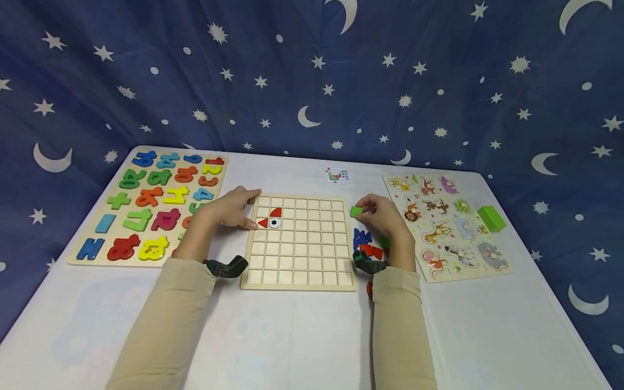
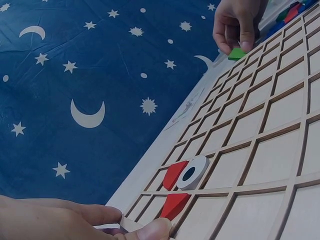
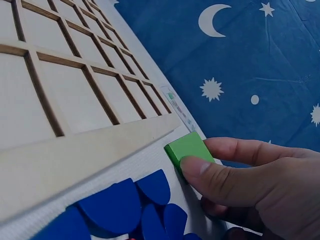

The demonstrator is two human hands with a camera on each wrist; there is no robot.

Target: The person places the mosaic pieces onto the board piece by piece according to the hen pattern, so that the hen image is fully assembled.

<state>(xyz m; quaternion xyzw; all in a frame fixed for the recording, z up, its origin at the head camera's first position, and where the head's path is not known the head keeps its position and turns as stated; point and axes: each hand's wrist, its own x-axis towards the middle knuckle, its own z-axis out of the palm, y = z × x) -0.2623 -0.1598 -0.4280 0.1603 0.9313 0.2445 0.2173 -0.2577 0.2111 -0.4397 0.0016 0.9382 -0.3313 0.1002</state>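
Between thumb and fingers, my right hand (image 1: 382,215) pinches a green square tile (image 3: 192,151) beside the right edge of the wooden grid board (image 1: 307,287). At the board's left edge, my left hand (image 1: 230,208) rests with thumb and index finger spread along the frame. Near that hand, in the board's upper left cells, lie a red quarter-round tile (image 1: 276,213), a red triangle (image 1: 264,222) and a white eye disc (image 1: 275,222) with a black pupil. Just below my right hand are loose blue rounded pieces (image 3: 112,207) and red pieces (image 1: 371,252).
A number puzzle board (image 1: 112,203) lies on the left and an animal puzzle board (image 1: 441,254) on the right. One green block (image 1: 492,218) sits at the animal board's right edge. A small picture card (image 1: 337,174) lies behind the grid, before the starry curtain (image 1: 273,70).
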